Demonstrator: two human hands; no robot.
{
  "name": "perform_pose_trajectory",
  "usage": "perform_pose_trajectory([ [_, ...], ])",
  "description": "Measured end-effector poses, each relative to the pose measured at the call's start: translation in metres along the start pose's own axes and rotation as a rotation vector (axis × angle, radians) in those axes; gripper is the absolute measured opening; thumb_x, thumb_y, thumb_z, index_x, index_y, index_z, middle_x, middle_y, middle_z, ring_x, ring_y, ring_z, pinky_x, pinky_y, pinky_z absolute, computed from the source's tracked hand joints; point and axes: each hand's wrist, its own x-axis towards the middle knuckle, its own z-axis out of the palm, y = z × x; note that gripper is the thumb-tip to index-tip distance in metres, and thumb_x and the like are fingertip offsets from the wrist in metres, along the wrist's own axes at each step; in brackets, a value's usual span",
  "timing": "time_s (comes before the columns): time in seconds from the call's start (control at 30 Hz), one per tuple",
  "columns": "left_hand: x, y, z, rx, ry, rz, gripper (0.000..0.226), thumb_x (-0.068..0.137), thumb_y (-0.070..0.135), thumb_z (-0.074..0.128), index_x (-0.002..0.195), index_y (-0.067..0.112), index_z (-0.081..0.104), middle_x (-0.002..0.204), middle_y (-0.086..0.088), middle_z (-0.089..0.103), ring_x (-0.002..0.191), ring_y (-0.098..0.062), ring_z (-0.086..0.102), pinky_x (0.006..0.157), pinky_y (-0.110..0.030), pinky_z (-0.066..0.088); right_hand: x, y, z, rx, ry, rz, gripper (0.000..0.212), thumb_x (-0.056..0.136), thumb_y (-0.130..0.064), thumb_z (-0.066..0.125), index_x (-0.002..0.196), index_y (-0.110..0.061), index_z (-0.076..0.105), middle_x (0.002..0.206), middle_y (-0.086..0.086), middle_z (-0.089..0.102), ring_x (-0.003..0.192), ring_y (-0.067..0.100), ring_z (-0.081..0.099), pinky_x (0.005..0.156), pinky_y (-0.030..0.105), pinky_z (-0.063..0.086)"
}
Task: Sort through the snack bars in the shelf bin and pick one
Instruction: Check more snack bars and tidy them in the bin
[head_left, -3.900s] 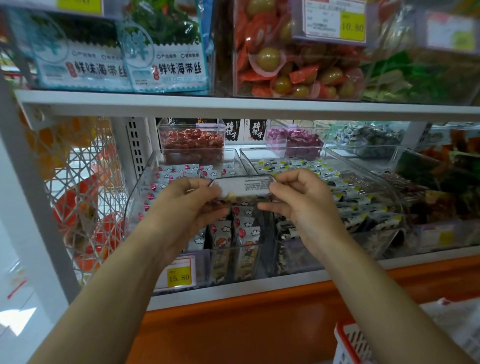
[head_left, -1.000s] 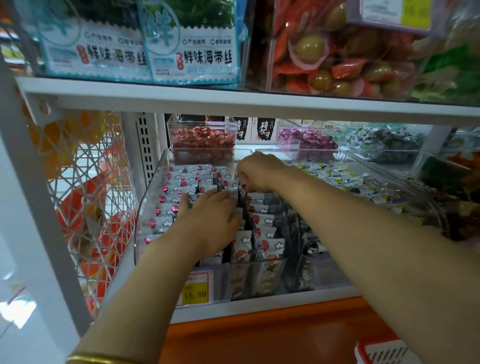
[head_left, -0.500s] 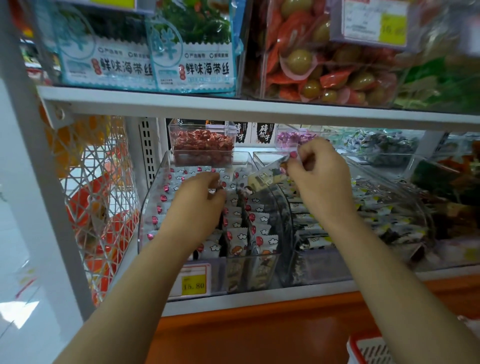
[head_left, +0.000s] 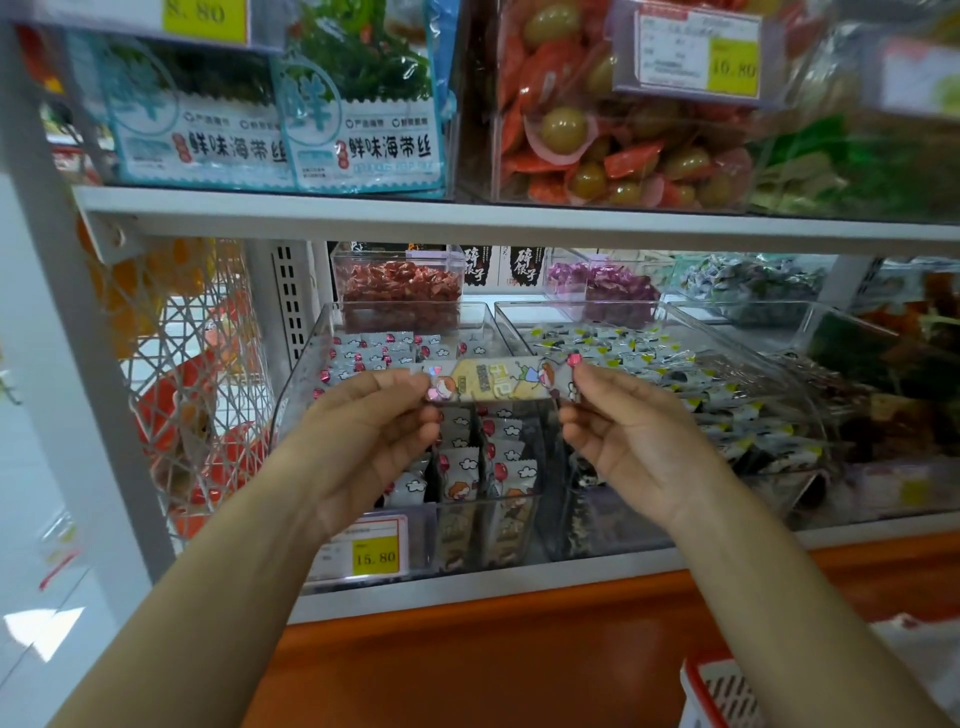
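Both hands pinch one snack bar (head_left: 498, 380) level above the clear bin (head_left: 306, 384): the left hand (head_left: 371, 431) holds its nine o'clock end, the right hand (head_left: 623, 431) its three o'clock end. More bars (head_left: 506, 470) stand in the bin below.

**Prices and pack names on the shelves**

At the top left, a yellow price tag (head_left: 205, 15) reads "8. 80". Below it, the left seaweed pack (head_left: 208, 140) and the right seaweed pack (head_left: 374, 140) each carry "鲜味海带丝" under a large "鲜". The upper right price label (head_left: 696, 52) shows "10. 80" on its yellow field; its small print is too fine to read. At the back of the lower shelf, two black cards (head_left: 524, 265) read "碎银子". The tag (head_left: 375, 557) on the front of the clear bin (head_left: 301, 384) reads "15. 80". The lettering on the snack bar (head_left: 498, 382) is too blurred to read
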Motion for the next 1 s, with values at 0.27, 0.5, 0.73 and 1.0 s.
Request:
perform_pose_trajectory([
  [0.27, 0.005, -0.001, 0.002, -0.224, 0.010, -0.047, 0.014, 0.086, 0.004, 0.053, 0.074, 0.007, 0.057, 0.057, -0.002, 0.056, 0.047, -0.005, 0.056, 0.046, -0.013, 0.049, 0.004, 0.003, 0.000, 0.153, -0.017, 0.064, 0.009, 0.070, -0.009, 0.063, 0.078, -0.005, 0.064, 0.057, 0.005, 0.063, 0.048, 0.010, 0.060, 0.043, 0.017, 0.049],
  [0.5, 0.002, 0.000, 0.008, -0.073, 0.033, 0.069, 0.015, 0.090, 0.006, 0.052, 0.076, 0.008, 0.056, 0.056, -0.001, 0.059, 0.050, -0.007, 0.060, 0.049, -0.017, 0.052, 0.003, 0.009, -0.002, -0.134, 0.074, -0.218, 0.013, 0.089, 0.000, 0.055, 0.095, -0.007, 0.063, 0.065, 0.000, 0.068, 0.056, 0.013, 0.066, 0.049, 0.019, 0.052],
  [0.73, -0.003, -0.003, 0.012, 0.130, -0.015, 0.154, 0.017, 0.083, 0.017, 0.061, 0.089, 0.008, 0.049, 0.093, -0.013, 0.068, 0.078, -0.020, 0.069, 0.061, -0.021, 0.055, -0.003, 0.013, 0.005, -0.434, 0.015, -0.394, 0.019, 0.089, -0.001, 0.056, 0.082, -0.016, 0.065, 0.082, 0.003, 0.063, 0.066, 0.013, 0.068, 0.059, 0.028, 0.058],
  [1.0, -0.006, -0.004, 0.014, 0.292, -0.124, 0.184, 0.036, 0.082, -0.001, 0.061, 0.114, 0.013, 0.053, 0.113, -0.011, 0.064, 0.090, -0.022, 0.070, 0.074, -0.023, 0.057, 0.000, 0.018, 0.006, -0.532, 0.031, -0.476, 0.009, 0.087, -0.014, 0.064, 0.088, -0.023, 0.062, 0.091, -0.002, 0.063, 0.083, 0.011, 0.067, 0.063, 0.027, 0.058],
])
